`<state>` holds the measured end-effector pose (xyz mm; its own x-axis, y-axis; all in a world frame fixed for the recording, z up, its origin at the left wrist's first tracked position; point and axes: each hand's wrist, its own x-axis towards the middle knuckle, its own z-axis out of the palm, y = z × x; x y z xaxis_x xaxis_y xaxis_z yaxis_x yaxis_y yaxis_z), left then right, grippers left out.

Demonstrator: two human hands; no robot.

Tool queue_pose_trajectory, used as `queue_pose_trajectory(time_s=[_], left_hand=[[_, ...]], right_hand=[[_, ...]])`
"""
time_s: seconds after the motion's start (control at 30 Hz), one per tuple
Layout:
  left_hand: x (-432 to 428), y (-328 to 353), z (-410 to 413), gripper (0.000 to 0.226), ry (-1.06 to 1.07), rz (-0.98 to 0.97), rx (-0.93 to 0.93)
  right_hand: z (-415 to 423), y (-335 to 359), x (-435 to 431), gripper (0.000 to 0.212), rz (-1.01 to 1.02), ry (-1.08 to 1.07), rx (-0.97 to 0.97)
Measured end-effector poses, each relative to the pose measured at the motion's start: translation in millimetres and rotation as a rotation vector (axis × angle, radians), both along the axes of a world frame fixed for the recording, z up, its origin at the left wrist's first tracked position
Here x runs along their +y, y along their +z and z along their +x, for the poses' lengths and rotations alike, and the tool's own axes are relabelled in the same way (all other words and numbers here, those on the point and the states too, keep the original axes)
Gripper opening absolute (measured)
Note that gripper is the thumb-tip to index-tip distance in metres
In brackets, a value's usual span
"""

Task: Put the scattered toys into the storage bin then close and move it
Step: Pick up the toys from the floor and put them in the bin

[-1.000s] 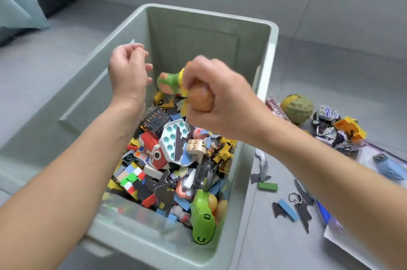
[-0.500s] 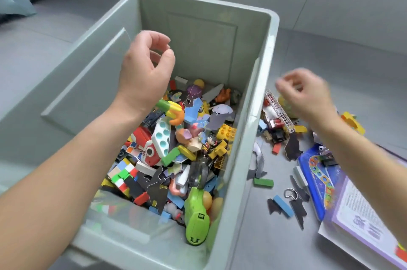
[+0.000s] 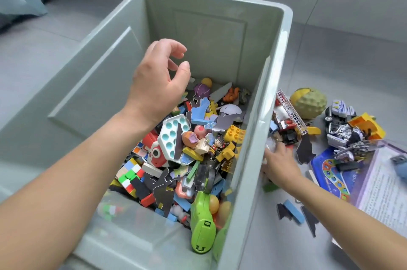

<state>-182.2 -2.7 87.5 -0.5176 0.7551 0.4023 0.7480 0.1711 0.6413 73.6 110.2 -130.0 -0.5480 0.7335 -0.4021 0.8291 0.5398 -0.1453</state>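
The pale green storage bin (image 3: 274,67) stands open on the floor, half full of mixed toys such as a white bubble pad (image 3: 172,135) and a green toy (image 3: 201,230). My left hand (image 3: 157,84) hovers over the bin, fingers loosely curled and apart, holding nothing. My right hand (image 3: 278,163) is down on the floor just right of the bin wall, fingers on small pieces there; whether they grip one is hidden. Beside it lie a red fire truck (image 3: 286,122), a green block (image 3: 271,186) and a blue block (image 3: 294,211).
Further right on the grey tiled floor sit a green-and-yellow bumpy ball (image 3: 309,102), a silver robot toy (image 3: 343,135), a yellow vehicle (image 3: 366,125), a blue game board (image 3: 330,172) and a printed booklet (image 3: 383,188). Dark puzzle scraps (image 3: 309,218) lie near my right forearm.
My right hand dropped the orange-and-green toy into the bin, swung out to the right and went down to the floor beside the bin. My left hand stayed over the bin.
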Motion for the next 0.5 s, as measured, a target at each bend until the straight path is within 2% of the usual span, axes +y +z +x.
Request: queue_pose_trajectory(time_s=[0.07, 0.17, 0.27, 0.33, 0.4, 0.5], left_hand=[[-0.2, 1.4, 1.9, 0.024, -0.010, -0.004, 0.005], [-1.3, 2.9, 2.9, 0.025, -0.023, -0.001, 0.011], [-3.0, 3.6, 2.7, 0.025, -0.028, 0.003, 0.018], [-3.1, 3.8, 2.8, 0.025, -0.027, 0.002, 0.018], [-2.9, 3.3, 2.7, 0.024, -0.025, 0.000, 0.018], [-3.1, 1.6, 2.3, 0.023, -0.031, -0.009, 0.030]], right_hand=[[13.0, 1.4, 9.9, 0.029, 0.039, -0.022, -0.023], [32.7, 0.2, 12.5, 0.026, -0.013, -0.062, -0.056], [44.6, 4.9, 9.2, 0.034, -0.152, -0.194, 0.065], [48.3, 11.9, 14.1, 0.038, -0.146, -0.263, 0.169], [49.0, 20.7, 13.3, 0.033, -0.108, -0.174, 0.199], [46.8, 24.1, -10.2, 0.033, -0.132, 0.204, 0.049]])
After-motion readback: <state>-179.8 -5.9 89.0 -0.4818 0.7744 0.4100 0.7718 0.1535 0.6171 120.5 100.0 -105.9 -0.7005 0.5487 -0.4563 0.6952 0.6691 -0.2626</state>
